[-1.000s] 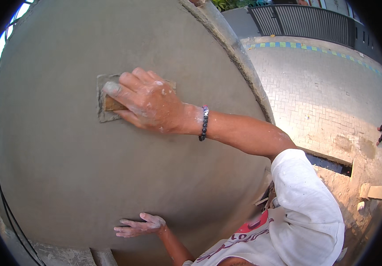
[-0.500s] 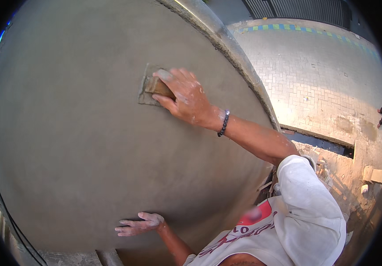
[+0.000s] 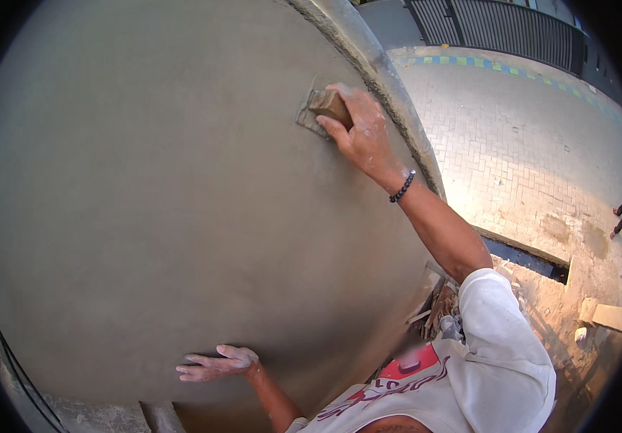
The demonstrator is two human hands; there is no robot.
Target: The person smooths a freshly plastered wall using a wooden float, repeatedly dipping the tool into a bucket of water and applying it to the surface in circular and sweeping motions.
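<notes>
My right hand (image 3: 366,133) is wrapped round the wooden block handle of a plastering float (image 3: 312,115). The float's thin, mortar-crusted plate lies against a smooth grey plastered wall (image 3: 152,195), close to the wall's raised curved edge (image 3: 395,86). Mortar smears the fingers, and a dark bead bracelet (image 3: 402,186) circles that wrist. Lower down, my left hand (image 3: 220,363) is held with fingers stretched out and holds nothing. It is at the wall's lower part; whether its palm touches the plaster I cannot tell.
Beyond the curved edge, far below, lies a paved lane (image 3: 498,137) with a dark slatted gate (image 3: 498,32). An open water channel (image 3: 524,257) and wood scraps (image 3: 441,303) lie at right. Dark cables (image 3: 4,339) run down the left. Part of a person (image 3: 620,219) shows far right.
My right hand has carried the float up and to the right across the plaster, nearer the curved edge. My left hand stays stretched out in nearly the same place. The view has shifted slightly.
</notes>
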